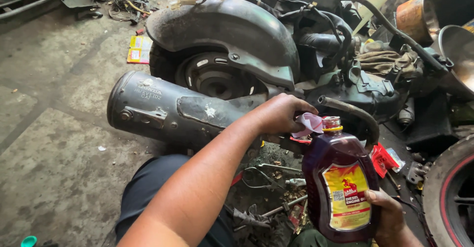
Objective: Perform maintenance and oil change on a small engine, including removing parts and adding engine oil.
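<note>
Oil bottle (339, 185), dark red and full, stood upright at the bottom right of the view, and the right hand (390, 217) was wrapped around its lower side, thumb pressed on the yellow label (347, 195), fingers closed on the plastic. Just above that grip, the bottle's neck showed an open threaded mouth with a yellow ring (332, 123) under it. Right beside the mouth, the left hand (279, 114) had reached across, its fingers pinched together on a small pale pink scrap (310, 124), whether foil seal or cloth I couldn't tell, touching the neck's left side. Below the left forearm, pliers (266, 174) and a screwdriver (281, 208) lay on the grimy floor among bits of debris. Beyond the left hand sat the scooter's muffler (163, 110), a rusty grey cylinder lying level, and behind it the rear wheel (212, 76) under a dark mudguard (227, 32). Further out from both grips, the bare engine (365, 79) carried a dirty rag (382, 59), with tangled wires (126, 0) at the far top left. At the right edge, near the holding hand, a red-striped tyre (452, 192) curved into view.
</note>
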